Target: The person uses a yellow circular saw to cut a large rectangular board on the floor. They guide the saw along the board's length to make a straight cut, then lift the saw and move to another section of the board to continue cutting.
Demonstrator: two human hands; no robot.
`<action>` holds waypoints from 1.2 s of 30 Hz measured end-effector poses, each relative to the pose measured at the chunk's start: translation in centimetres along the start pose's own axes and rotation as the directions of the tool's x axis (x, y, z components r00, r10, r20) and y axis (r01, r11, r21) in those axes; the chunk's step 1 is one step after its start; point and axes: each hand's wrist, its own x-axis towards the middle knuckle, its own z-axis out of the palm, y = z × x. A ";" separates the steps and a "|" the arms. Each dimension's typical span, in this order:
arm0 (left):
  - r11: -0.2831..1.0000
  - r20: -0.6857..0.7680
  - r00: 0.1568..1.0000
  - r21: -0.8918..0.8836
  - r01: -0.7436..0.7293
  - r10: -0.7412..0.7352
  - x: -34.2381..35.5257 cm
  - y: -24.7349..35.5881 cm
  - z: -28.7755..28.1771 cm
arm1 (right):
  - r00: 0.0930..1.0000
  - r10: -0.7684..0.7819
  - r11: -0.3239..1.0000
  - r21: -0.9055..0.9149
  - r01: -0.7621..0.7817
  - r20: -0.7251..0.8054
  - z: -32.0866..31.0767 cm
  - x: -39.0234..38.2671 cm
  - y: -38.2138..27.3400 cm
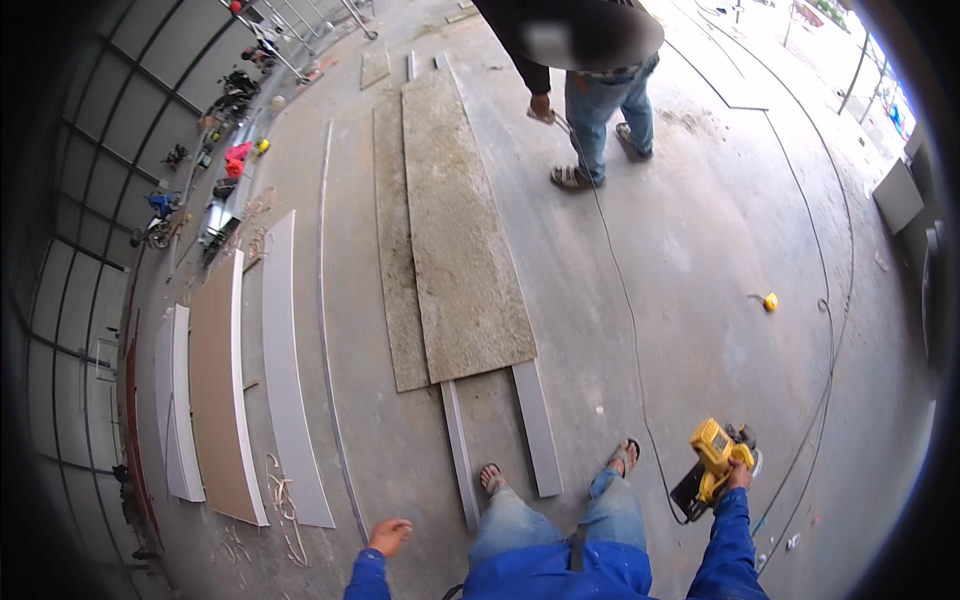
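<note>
My right hand (740,474) grips the handle of a yellow circular saw (714,448), held in the air to the right of my legs. A dark cord (640,385) runs from the saw up the floor toward a person's legs. Empty, my left hand (390,536) hangs to the left of my knees with its fingers loosely apart. In front of my feet lie two stacked rough boards (465,240), the upper one offset to the right. They rest on two long pale bars (537,430), whose near ends stick out between my feet.
A person (605,110) stands beyond the boards to the right, holding something thin near the cord. Long white and tan panels (222,390) lie at left beside a thin metal strip (328,320). A yellow tape measure (769,302) and looping cables (835,320) lie at right.
</note>
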 end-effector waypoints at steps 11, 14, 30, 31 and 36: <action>0.997 0.225 0.974 0.078 0.015 -0.032 5.7 7.6 17.2 | 0.968 -0.041 0.805 -0.566 0.179 0.248 6.1 10.7 -5.4; 0.989 0.288 0.950 0.120 0.091 -0.122 8.8 10.0 19.4 | 0.849 -0.135 0.757 -0.499 0.421 0.511 9.4 13.5 -7.1; 0.701 0.097 0.695 0.038 0.712 -0.712 10.5 18.8 19.7 | 0.804 -0.095 0.414 -0.712 0.568 0.587 33.6 33.4 -4.3; 0.656 0.048 0.654 0.049 0.753 -0.755 10.3 18.9 19.9 | 0.802 -0.112 0.402 -0.712 0.576 0.586 34.5 33.7 -3.9; 0.755 0.133 0.751 -0.026 0.655 -0.647 11.2 22.6 23.5 | 0.812 -0.131 0.419 -0.711 0.566 0.569 35.8 33.7 -1.5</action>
